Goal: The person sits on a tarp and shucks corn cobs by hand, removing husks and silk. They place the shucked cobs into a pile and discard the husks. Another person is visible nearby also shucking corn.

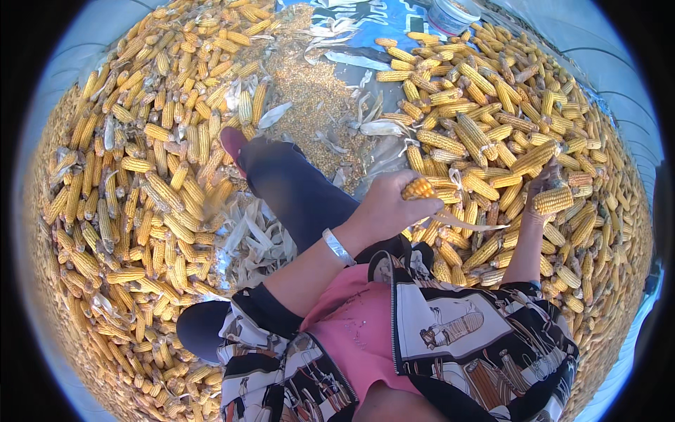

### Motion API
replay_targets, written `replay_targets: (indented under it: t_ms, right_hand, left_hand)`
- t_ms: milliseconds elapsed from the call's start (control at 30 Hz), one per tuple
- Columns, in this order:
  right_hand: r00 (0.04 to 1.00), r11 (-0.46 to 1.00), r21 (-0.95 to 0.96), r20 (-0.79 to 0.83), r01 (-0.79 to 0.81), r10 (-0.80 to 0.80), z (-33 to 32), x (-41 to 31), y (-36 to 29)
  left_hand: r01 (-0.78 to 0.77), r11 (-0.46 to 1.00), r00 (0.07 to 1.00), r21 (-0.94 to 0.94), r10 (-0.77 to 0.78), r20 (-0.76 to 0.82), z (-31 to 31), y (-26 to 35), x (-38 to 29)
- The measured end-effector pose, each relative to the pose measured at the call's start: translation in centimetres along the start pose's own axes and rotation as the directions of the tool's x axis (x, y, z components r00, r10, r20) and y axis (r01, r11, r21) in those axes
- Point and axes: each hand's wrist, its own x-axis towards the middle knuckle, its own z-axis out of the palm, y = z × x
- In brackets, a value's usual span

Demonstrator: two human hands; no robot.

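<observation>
My left hand (398,200), with a silver bracelet at the wrist, is closed around an ear of corn (419,189); a strip of dry husk (469,226) hangs from under its fingers. Over the right-hand heap my right hand (543,184) is at a corn ear (535,157), with another short ear (552,200) against the palm side. How the fingers sit around these two ears is partly hidden. Below both hands lies a heap of husked corn ears (474,184).
Another large heap of ears (158,211) spreads over the left. Between the heaps lie loose kernels (311,105) and husks. Torn dry husks (258,237) are piled by my leg. A white bucket (452,17) stands at the top beside a blue sheet (369,21).
</observation>
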Motion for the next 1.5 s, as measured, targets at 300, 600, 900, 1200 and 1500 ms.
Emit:
replay_targets:
  t_ms: [300, 600, 900, 1200, 1500]
  right_hand:
    - [0.451, 0.606, -0.132, -0.792, -0.785, 0.411, -12.2, -12.1, 15.9]
    - [0.504, -0.375, -0.815, -0.571, -0.442, 0.648, -5.9, -10.2, 22.5]
    - [0.453, 0.183, -0.44, -0.653, -0.879, 0.607, -3.3, -8.3, 23.3]
    - [0.692, 0.175, -0.957, -0.035, -0.231, 0.722, 6.9, -1.3, 40.2]
    - [0.563, 0.302, -0.794, -0.06, -0.527, 0.825, 0.4, -4.4, 48.4]
  left_hand:
    - [0.296, 0.821, 0.954, 0.488, -0.226, -0.198, 3.8, -8.7, -3.2]
    - [0.119, 0.905, 0.993, 0.408, -0.115, -0.036, 3.6, -8.9, -5.0]
    - [-0.061, 0.927, 0.909, 0.37, 0.205, -0.363, -0.1, -3.6, -7.2]
    - [-0.256, 0.962, 0.645, 0.095, 0.244, -0.724, -6.7, 2.9, -6.3]
    - [-0.13, 0.883, 0.394, -0.451, -0.371, -0.841, -16.4, -0.6, -8.3]
